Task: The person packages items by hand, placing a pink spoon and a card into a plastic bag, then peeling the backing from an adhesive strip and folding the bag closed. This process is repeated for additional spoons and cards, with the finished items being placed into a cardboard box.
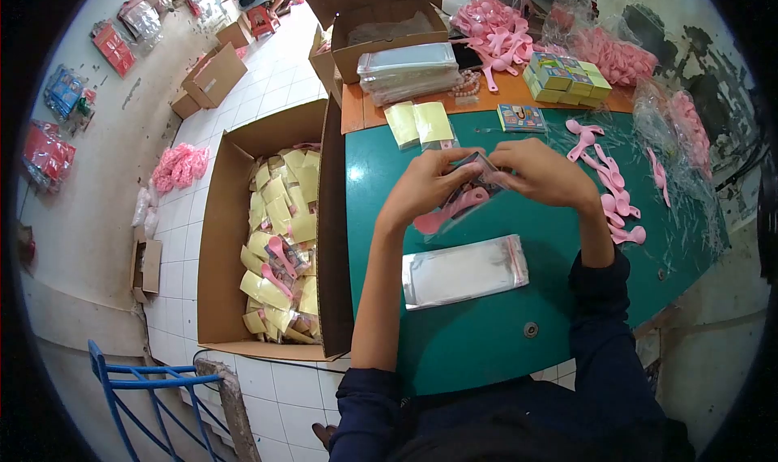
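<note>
Above the green table point(381, 332), my left hand point(438, 182) and my right hand point(539, 170) grip a clear plastic bag point(478, 188) from its two sides near the top. Inside the bag lies a pink spoon point(450, 212), its bowl toward the lower left, along with a small printed item partly hidden by my fingers. Below my hands rests a stack of clear plastic bags point(462, 272). Loose pink spoons point(616, 190) lie right of my right hand. Beyond my hands are packed bags with yellow cards point(432, 124) and a small printed box point(521, 118).
Left of the table stands a large carton point(219, 243) holding many packed bags. Along the back are another carton point(389, 44), a bag bundle point(409, 69), heaped pink spoons point(494, 28) and stacked small boxes point(567, 79). A blue metal frame point(154, 373) stands lower left.
</note>
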Demonstrator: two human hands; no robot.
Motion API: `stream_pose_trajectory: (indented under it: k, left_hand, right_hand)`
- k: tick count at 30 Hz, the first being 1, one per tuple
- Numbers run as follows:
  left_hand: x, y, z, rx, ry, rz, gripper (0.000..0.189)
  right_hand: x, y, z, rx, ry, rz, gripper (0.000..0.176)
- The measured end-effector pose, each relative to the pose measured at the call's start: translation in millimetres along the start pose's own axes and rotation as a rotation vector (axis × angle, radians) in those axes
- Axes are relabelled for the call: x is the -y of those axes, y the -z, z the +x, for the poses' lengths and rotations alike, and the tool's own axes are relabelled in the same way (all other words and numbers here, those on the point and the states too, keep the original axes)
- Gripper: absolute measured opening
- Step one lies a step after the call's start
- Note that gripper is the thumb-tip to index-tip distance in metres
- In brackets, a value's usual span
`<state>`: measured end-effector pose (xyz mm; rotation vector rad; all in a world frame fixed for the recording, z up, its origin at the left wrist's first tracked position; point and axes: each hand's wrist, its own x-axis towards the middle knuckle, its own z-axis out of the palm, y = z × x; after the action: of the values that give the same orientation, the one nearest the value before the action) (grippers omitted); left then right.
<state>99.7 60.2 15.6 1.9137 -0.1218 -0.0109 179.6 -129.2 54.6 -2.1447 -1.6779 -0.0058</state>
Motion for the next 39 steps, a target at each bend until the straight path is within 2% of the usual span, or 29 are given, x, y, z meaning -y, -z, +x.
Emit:
stream_pose_trajectory:
  k: [2, 4, 5, 7, 9, 11, 15, 20, 21, 24, 27, 30, 31, 32, 34, 35, 37, 39]
  left_hand:
    - [-2, -6, -1, -0.119, -0.009, 0.205, 0.051]
    - [-1, -9, -1, -0.148, 0.003, 0.258, 0.059]
    - [0, -10, -1, -0.163, 0.008, 0.286, 0.064]
    - [-16, 0, -9, -0.076, 0.042, 0.150, 0.064]
    - [-18, 18, -17, 0.007, 0.003, 0.040, 0.064]
    - [-7, 34, -24, 0.078, -0.103, -0.056, 0.066]
    - [-24, 40, -37, -0.001, -0.086, -0.349, 0.070]
    - [-27, 37, -36, 0.037, -0.121, -0.330, 0.071]
    - [-29, 35, -37, 0.051, -0.123, -0.348, 0.071]
    - [-34, 31, -38, 0.065, -0.105, -0.214, 0.067]
    - [-10, 14, -27, -0.428, -0.225, 0.238, 0.067]
    - [5, -16, -44, -0.207, 0.104, -0.425, 0.077]
    - [6, -27, -55, -0.080, 0.227, -0.611, 0.076]
    - [10, -40, -62, -0.051, 0.303, -0.674, 0.071]
    - [28, -54, -70, -0.070, 0.327, -0.680, 0.067]
    - [35, -58, -71, -0.087, 0.333, -0.654, 0.063]
    - [39, -59, -75, -0.121, 0.343, -0.602, 0.057]
    - [39, -49, -78, -0.133, 0.318, -0.347, 0.046]
  right_hand:
    - [-1, -3, -1, 0.013, -0.055, 0.104, 0.020]
    - [-6, 1, 1, 0.036, -0.047, 0.289, 0.017]
    - [-7, 4, 2, 0.021, -0.123, 0.417, 0.014]
    - [-7, 10, 3, -0.014, -0.277, 0.670, 0.007]
    - [-10, 10, 1, -0.189, -0.332, 0.807, 0.005]
    - [-19, 7, -2, -0.290, -0.366, 0.958, 0.015]
    - [-15, 20, -4, -0.168, -0.342, 0.933, 0.016]
    - [-3, 32, -7, -0.130, -0.463, 0.878, 0.019]
    - [-10, 30, -8, -0.128, -0.421, 0.785, 0.019]
    - [-13, 20, -8, -0.284, -0.259, 0.876, 0.018]
    - [-9, 18, -10, -0.392, -0.362, 0.611, 0.015]
    - [18, -3, -12, -0.420, -0.366, 0.394, 0.021]
    - [15, -17, -17, -0.250, -0.309, 0.436, 0.027]
    - [16, -30, -22, -0.166, -0.231, 0.419, 0.029]
    - [17, -50, -32, -0.001, -0.077, 0.377, 0.032]
    - [16, -59, -34, 0.036, -0.047, 0.303, 0.028]
    - [20, -71, -38, 0.046, -0.157, 0.264, 0.024]
    - [24, -80, -37, -0.008, -0.248, 0.207, 0.019]
